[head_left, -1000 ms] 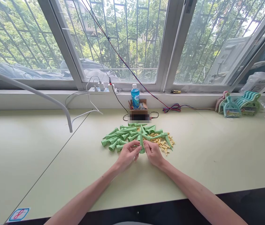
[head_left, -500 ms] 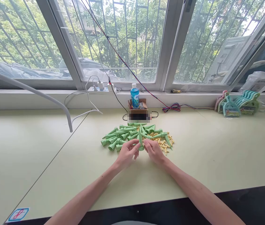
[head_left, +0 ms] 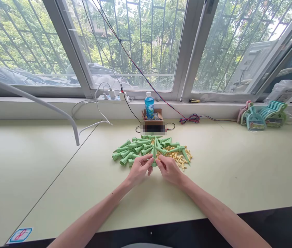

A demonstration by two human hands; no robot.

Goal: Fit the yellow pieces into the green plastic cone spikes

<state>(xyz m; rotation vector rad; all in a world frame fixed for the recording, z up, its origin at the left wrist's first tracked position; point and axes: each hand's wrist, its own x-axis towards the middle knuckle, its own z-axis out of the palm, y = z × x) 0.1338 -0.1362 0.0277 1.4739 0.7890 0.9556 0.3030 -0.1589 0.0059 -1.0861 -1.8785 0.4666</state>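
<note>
A green plastic watering spike (head_left: 154, 151) stands point up between my hands, its wide ribbed end at the bottom. My left hand (head_left: 141, 167) grips it near the base with thumb and fingers. Closed in a pinch, my right hand (head_left: 169, 167) meets the right side of the spike low down; whatever its fingertips hold is hidden. Just beyond lies a heap of similar green spikes (head_left: 129, 150), tilted every way. Small yellow plastic pegs (head_left: 180, 159) are scattered at the heap's right side.
A blue-liquid bottle (head_left: 149, 106) stands in a small cardboard box (head_left: 158, 115) behind the heap. Bundled cable (head_left: 191, 119) lies along the wall. Packed small dustpans (head_left: 255, 119) stand at the right. A white tube (head_left: 58, 110) reaches in from the left. Part of another person's hand shows at the right edge.
My right fingertips have come in against the lower side of the spike, which has shifted slightly left. My left hand keeps its grip. The other person's hand at the far right has moved.
</note>
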